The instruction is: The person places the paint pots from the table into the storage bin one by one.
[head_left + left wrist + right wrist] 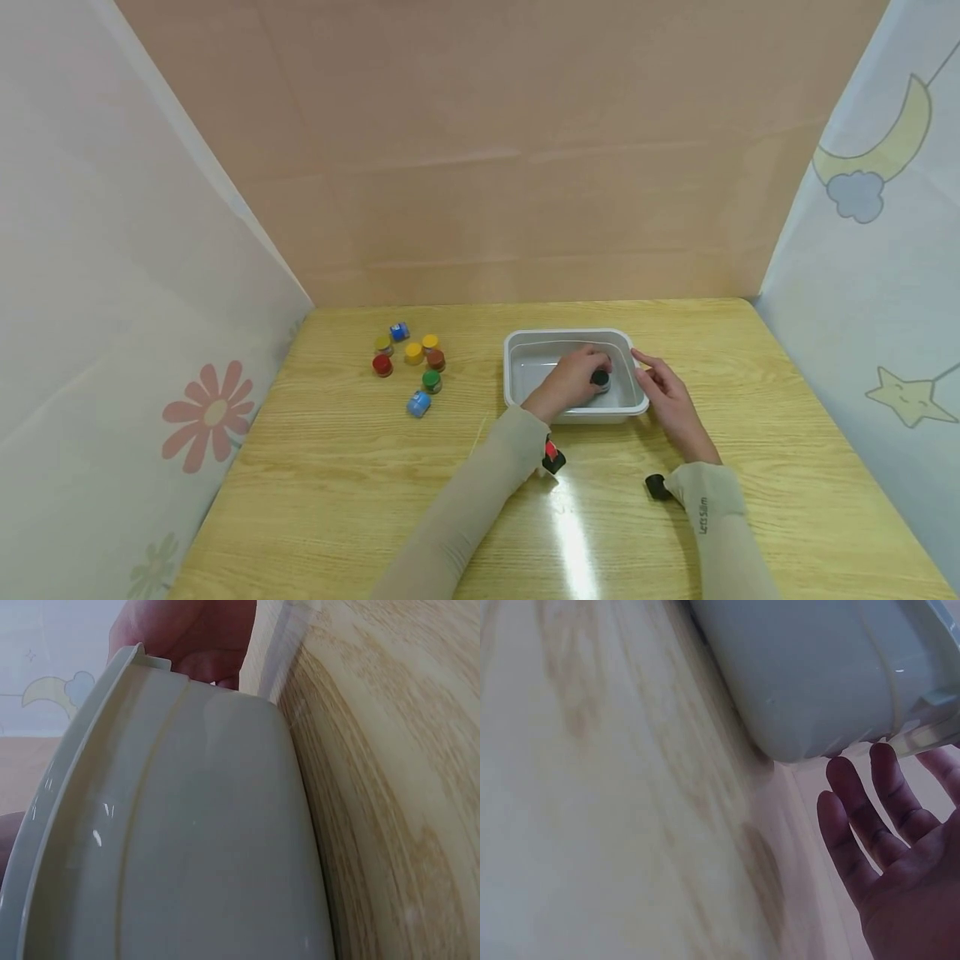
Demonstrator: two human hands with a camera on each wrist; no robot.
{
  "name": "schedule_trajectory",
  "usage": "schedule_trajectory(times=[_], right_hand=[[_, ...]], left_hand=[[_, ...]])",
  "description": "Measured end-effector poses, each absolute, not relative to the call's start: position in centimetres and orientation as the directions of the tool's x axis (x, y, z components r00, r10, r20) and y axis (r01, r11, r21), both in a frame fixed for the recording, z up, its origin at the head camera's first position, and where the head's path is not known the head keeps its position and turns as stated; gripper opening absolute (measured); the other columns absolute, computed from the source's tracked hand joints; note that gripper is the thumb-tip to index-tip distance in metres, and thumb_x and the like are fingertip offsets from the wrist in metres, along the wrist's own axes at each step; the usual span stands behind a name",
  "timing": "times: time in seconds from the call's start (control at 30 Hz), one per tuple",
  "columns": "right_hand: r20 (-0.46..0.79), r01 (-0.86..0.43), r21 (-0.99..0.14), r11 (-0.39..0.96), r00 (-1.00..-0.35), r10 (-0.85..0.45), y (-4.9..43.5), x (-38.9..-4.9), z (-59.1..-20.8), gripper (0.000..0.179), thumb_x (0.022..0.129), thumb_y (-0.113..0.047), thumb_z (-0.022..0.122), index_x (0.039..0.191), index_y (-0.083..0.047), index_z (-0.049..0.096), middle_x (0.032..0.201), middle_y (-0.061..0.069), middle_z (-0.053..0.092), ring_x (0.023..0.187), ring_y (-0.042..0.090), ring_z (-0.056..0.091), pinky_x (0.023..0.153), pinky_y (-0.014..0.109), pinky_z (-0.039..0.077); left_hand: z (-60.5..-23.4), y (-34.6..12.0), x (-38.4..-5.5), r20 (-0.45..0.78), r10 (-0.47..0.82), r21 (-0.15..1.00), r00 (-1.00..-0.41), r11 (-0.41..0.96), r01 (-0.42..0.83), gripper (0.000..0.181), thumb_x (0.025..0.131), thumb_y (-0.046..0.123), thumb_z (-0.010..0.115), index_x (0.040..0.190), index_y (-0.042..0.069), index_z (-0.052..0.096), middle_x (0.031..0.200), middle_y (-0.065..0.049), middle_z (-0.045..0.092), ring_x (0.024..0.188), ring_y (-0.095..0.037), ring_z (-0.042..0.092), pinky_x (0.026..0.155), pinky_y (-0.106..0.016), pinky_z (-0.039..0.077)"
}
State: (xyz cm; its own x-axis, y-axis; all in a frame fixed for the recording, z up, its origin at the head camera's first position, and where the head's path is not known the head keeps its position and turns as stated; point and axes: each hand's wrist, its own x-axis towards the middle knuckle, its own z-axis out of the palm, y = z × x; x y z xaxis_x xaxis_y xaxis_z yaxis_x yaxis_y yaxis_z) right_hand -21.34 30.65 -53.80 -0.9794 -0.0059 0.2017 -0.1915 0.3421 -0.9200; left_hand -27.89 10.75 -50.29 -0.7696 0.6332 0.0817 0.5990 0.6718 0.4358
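The left hand (pixel 576 379) reaches down inside the white plastic tray (pixel 517 337) and grips a small jar with a black lid (pixel 600 378) near the tray's right end. At that end, the right hand (pixel 670 404) touches the rim from outside. Its fingers (pixel 853 796) look fairly straight against the end wall in the right wrist view. The tray's outer side (pixel 210 817) fills most of the left wrist view, which hides the left hand's grip and the jar.
Left of the tray stands a loose group of small jars, among them a red-lidded jar (pixel 382 365), a green-lidded jar (pixel 431 381) and a brown-lidded jar (pixel 436 359). A light blue jar (pixel 418 404) lies on its side. Behind the wooden table (pixel 337 483) rises a brown backdrop (pixel 480 167).
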Motion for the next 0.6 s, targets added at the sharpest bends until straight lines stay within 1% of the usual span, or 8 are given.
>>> schedule_trajectory(times=[0.27, 0.47, 0.6], right_hand=[[0.200, -0.192, -0.927, 0.323, -0.980, -0.007, 30.65, -21.19, -53.91, 0.048, 0.111, -0.024, 0.050, 0.154, -0.006, 0.046, 0.101, 0.003, 0.060, 0.088, 0.005, 0.054, 0.075, 0.016, 0.048], [0.206, -0.198, -0.922, 0.332, -0.979, -0.011, 30.61, -21.33, -53.88, 0.048, 0.111, -0.025, 0.050, 0.155, -0.007, 0.046, 0.098, 0.000, 0.059, 0.086, 0.006, 0.052, 0.072, 0.018, 0.047], [0.213, -0.205, -0.924, 0.324, -0.977, -0.010, 30.64, -21.36, -53.84, 0.047, 0.111, -0.023, 0.050, 0.154, -0.005, 0.046, 0.097, 0.001, 0.059, 0.085, 0.007, 0.052, 0.072, 0.018, 0.046]], left_hand=[[-50.39, 10.84, -27.86, 0.063, 0.646, 0.424, -0.760, 0.673, 0.607, 0.031, 0.096, 0.016, 0.075, 0.127, 0.017, 0.071, 0.135, 0.003, 0.061, 0.126, -0.009, 0.057, 0.109, -0.021, 0.045], [-50.33, 10.80, -28.00, 0.052, 0.638, 0.431, -0.768, 0.679, 0.594, 0.035, 0.097, 0.016, 0.074, 0.132, 0.019, 0.070, 0.138, 0.003, 0.059, 0.125, -0.009, 0.058, 0.110, -0.022, 0.046], [-50.25, 10.74, -28.02, 0.054, 0.640, 0.428, -0.767, 0.679, 0.597, 0.037, 0.097, 0.015, 0.073, 0.134, 0.020, 0.070, 0.138, 0.002, 0.060, 0.126, -0.010, 0.058, 0.110, -0.022, 0.045]])
